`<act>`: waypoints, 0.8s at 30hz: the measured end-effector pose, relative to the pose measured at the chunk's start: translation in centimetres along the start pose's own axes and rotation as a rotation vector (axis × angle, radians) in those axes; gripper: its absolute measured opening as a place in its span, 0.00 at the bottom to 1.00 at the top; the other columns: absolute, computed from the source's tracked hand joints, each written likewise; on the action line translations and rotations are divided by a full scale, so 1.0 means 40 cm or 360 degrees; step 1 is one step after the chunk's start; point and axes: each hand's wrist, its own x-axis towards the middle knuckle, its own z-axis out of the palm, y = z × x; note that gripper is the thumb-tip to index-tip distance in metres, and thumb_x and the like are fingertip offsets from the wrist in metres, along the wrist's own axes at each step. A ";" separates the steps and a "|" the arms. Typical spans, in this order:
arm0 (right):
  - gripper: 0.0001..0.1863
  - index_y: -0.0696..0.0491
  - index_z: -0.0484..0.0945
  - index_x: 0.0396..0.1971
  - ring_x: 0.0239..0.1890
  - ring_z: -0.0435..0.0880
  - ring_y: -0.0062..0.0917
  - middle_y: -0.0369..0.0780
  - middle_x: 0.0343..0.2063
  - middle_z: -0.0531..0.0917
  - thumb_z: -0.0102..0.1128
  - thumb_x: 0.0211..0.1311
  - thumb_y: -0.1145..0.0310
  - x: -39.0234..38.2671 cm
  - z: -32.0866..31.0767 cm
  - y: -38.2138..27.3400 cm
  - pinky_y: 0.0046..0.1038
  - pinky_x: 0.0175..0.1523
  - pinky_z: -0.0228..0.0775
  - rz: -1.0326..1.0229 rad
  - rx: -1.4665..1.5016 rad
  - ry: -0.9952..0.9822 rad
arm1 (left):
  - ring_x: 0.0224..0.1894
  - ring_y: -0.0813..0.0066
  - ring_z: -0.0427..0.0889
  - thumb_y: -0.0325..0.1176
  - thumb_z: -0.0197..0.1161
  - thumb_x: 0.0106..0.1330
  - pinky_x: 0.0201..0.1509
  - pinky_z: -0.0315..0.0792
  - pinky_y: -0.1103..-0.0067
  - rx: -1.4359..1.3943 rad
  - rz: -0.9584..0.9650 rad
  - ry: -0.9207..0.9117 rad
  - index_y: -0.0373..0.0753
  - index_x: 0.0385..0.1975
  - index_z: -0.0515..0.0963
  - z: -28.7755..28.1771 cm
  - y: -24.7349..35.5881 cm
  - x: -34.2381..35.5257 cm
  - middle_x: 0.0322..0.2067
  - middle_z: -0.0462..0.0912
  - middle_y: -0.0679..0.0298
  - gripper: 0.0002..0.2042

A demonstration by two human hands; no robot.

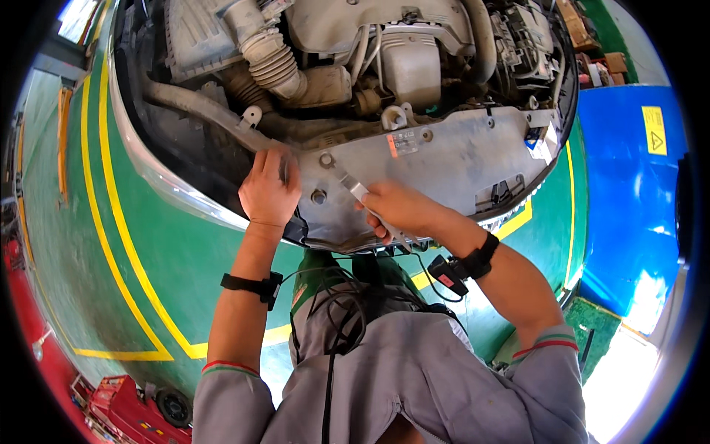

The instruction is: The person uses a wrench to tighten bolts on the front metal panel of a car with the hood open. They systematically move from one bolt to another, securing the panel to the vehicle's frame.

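Observation:
My right hand is closed around a silver wrench, which lies slantwise over the grey plastic front cover of an open engine bay. The wrench's upper end is close to a round hole in the cover, and its lower end sticks out below my fingers. At the cover's left part, my left hand has its fingers curled together, slightly blurred. Something dark shows between thumb and fingers, too small to name. A round dark fastener sits in the cover between my hands.
Behind the cover are a ribbed air intake hose and an engine cover. Black cables hang before my body. A blue panel stands at right, a red machine at lower left. Yellow lines mark the green floor.

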 end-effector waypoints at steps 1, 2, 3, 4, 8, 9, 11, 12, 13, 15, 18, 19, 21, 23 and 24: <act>0.16 0.61 0.73 0.44 0.20 0.74 0.23 0.37 0.22 0.74 0.45 0.74 0.62 -0.002 0.004 -0.016 0.29 0.23 0.70 0.0014 -0.0050 0.0010 | 0.35 0.64 0.85 0.35 0.66 0.63 0.34 0.77 0.71 -0.0048 0.0026 -0.0003 0.50 0.42 0.80 -0.002 -0.001 0.001 0.36 0.82 0.69 0.09; 0.16 0.61 0.73 0.45 0.20 0.74 0.23 0.37 0.22 0.74 0.45 0.73 0.62 -0.005 0.008 -0.031 0.29 0.23 0.70 0.0029 -0.0101 0.0021 | 0.36 0.63 0.85 0.35 0.66 0.63 0.35 0.77 0.71 -0.0078 0.0057 -0.0040 0.51 0.43 0.80 -0.006 -0.003 0.002 0.37 0.82 0.69 0.10; 0.15 0.62 0.74 0.43 0.20 0.76 0.24 0.38 0.22 0.75 0.46 0.72 0.64 -0.005 0.014 -0.043 0.30 0.23 0.71 0.0048 -0.0105 0.0077 | 0.37 0.62 0.85 0.35 0.66 0.63 0.36 0.77 0.71 -0.0102 0.0085 -0.0081 0.51 0.44 0.80 -0.011 -0.008 0.002 0.38 0.82 0.69 0.11; 0.14 0.62 0.75 0.42 0.20 0.77 0.25 0.39 0.23 0.77 0.47 0.70 0.66 -0.004 0.021 -0.056 0.31 0.23 0.72 0.0068 -0.0111 0.0134 | 0.37 0.62 0.85 0.35 0.66 0.63 0.37 0.78 0.71 -0.0127 0.0112 -0.0120 0.51 0.46 0.80 -0.015 -0.011 0.004 0.39 0.82 0.69 0.11; 0.12 0.62 0.78 0.36 0.20 0.79 0.27 0.42 0.23 0.80 0.49 0.67 0.70 -0.009 0.049 -0.126 0.32 0.22 0.73 0.0155 -0.0159 0.0233 | 0.38 0.59 0.84 0.33 0.67 0.63 0.38 0.78 0.69 -0.0249 0.0184 -0.0243 0.52 0.47 0.80 -0.036 -0.011 0.009 0.41 0.82 0.68 0.13; 0.12 0.62 0.78 0.33 0.20 0.79 0.27 0.43 0.22 0.80 0.49 0.66 0.70 -0.006 0.052 -0.140 0.32 0.21 0.73 0.0166 -0.0209 0.0242 | 0.38 0.58 0.84 0.33 0.67 0.62 0.38 0.78 0.69 -0.0291 0.0203 -0.0264 0.52 0.48 0.80 -0.038 -0.011 0.012 0.42 0.82 0.68 0.14; 0.12 0.62 0.79 0.28 0.19 0.79 0.28 0.44 0.22 0.80 0.49 0.65 0.71 0.001 0.057 -0.168 0.31 0.21 0.72 0.0188 -0.0311 0.0259 | 0.38 0.57 0.84 0.32 0.67 0.62 0.38 0.78 0.69 -0.0323 0.0227 -0.0312 0.52 0.48 0.80 -0.042 -0.015 0.014 0.42 0.82 0.67 0.14; 0.12 0.61 0.78 0.22 0.16 0.77 0.28 0.44 0.19 0.79 0.49 0.62 0.72 -0.004 0.067 -0.195 0.31 0.19 0.69 0.0246 -0.0243 0.0334 | 0.38 0.57 0.84 0.32 0.67 0.62 0.38 0.78 0.69 -0.0315 0.0231 -0.0343 0.52 0.48 0.80 -0.042 -0.017 0.014 0.42 0.82 0.67 0.14; 0.10 0.61 0.79 0.28 0.16 0.77 0.27 0.43 0.19 0.80 0.50 0.62 0.72 0.009 0.065 -0.208 0.31 0.19 0.68 0.0295 -0.0390 0.0259 | 0.38 0.57 0.84 0.31 0.68 0.62 0.38 0.78 0.68 -0.0306 0.0236 -0.0374 0.51 0.48 0.80 -0.042 -0.018 0.014 0.42 0.82 0.66 0.15; 0.13 0.63 0.82 0.39 0.15 0.76 0.24 0.41 0.18 0.80 0.52 0.61 0.72 0.038 0.050 -0.238 0.31 0.20 0.65 0.0397 -0.0685 0.0109 | 0.37 0.56 0.84 0.31 0.67 0.62 0.38 0.78 0.68 -0.0338 0.0255 -0.0388 0.51 0.48 0.80 -0.042 -0.015 0.016 0.42 0.81 0.66 0.14; 0.13 0.64 0.82 0.37 0.12 0.75 0.24 0.41 0.16 0.79 0.55 0.59 0.71 0.055 0.037 -0.231 0.32 0.18 0.62 0.0372 -0.0800 0.0062 | 0.37 0.56 0.84 0.30 0.67 0.62 0.38 0.78 0.68 -0.0404 0.0348 -0.0402 0.50 0.47 0.80 -0.030 0.007 0.028 0.41 0.81 0.66 0.13; 0.13 0.64 0.81 0.37 0.13 0.75 0.24 0.41 0.16 0.79 0.55 0.59 0.70 0.047 0.033 -0.227 0.31 0.17 0.61 0.0343 -0.0753 0.0073 | 0.37 0.56 0.84 0.30 0.67 0.62 0.37 0.78 0.68 -0.0424 0.0387 -0.0401 0.50 0.46 0.80 -0.023 0.011 0.035 0.40 0.81 0.66 0.13; 0.15 0.64 0.80 0.39 0.13 0.74 0.24 0.40 0.17 0.77 0.53 0.62 0.68 0.019 0.029 -0.179 0.30 0.16 0.61 0.0227 -0.0450 0.0186 | 0.37 0.56 0.84 0.29 0.66 0.63 0.37 0.78 0.67 -0.0502 0.0454 -0.0484 0.49 0.45 0.80 0.012 0.012 0.048 0.40 0.81 0.66 0.11; 0.14 0.65 0.79 0.40 0.14 0.74 0.24 0.41 0.20 0.77 0.51 0.63 0.69 0.007 0.039 -0.137 0.30 0.16 0.60 0.0173 -0.0236 0.0253 | 0.38 0.56 0.84 0.28 0.64 0.64 0.37 0.78 0.67 -0.0529 0.0490 -0.0525 0.48 0.44 0.80 0.033 0.008 0.048 0.39 0.81 0.65 0.10; 0.14 0.64 0.77 0.40 0.15 0.74 0.24 0.43 0.22 0.78 0.50 0.64 0.70 0.004 0.044 -0.120 0.30 0.17 0.60 0.0180 -0.0165 0.0269 | 0.38 0.56 0.84 0.27 0.64 0.64 0.37 0.78 0.67 -0.0521 0.0498 -0.0531 0.47 0.44 0.80 0.035 0.005 0.050 0.39 0.81 0.65 0.10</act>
